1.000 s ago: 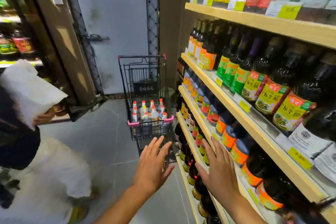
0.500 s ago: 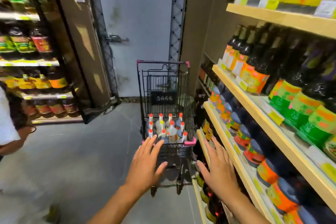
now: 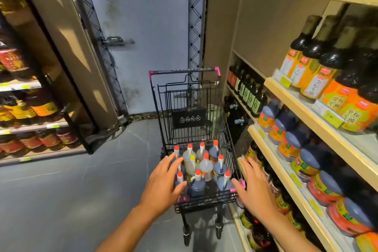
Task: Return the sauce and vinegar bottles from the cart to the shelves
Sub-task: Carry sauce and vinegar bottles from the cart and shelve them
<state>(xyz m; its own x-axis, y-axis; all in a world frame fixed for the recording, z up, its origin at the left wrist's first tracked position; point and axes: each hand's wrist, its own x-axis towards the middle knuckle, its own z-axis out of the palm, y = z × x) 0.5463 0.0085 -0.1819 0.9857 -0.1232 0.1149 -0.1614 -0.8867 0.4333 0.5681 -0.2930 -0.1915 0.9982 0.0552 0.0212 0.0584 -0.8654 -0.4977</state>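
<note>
Reaching both hands, fingers spread wide and holding nothing, toward the upright bottles [image 3: 201,168] standing at the cart [image 3: 185,96]'s near edge, left hand [image 3: 163,186] closer, right hand [image 3: 254,189] by the corner.

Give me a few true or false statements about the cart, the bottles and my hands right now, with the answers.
1. The cart holds bottles with red caps. True.
2. The left hand is holding a bottle lifted out of the cart. False: it is open, fingers spread, at the cart's near left edge.
3. The shelves on the right carry dark bottles with orange labels. True.
4. The right hand is gripping a bottle on the shelf. False: it is open beside the cart's near right corner.
5. The cart is lying on its side. False: it stands upright.
</note>
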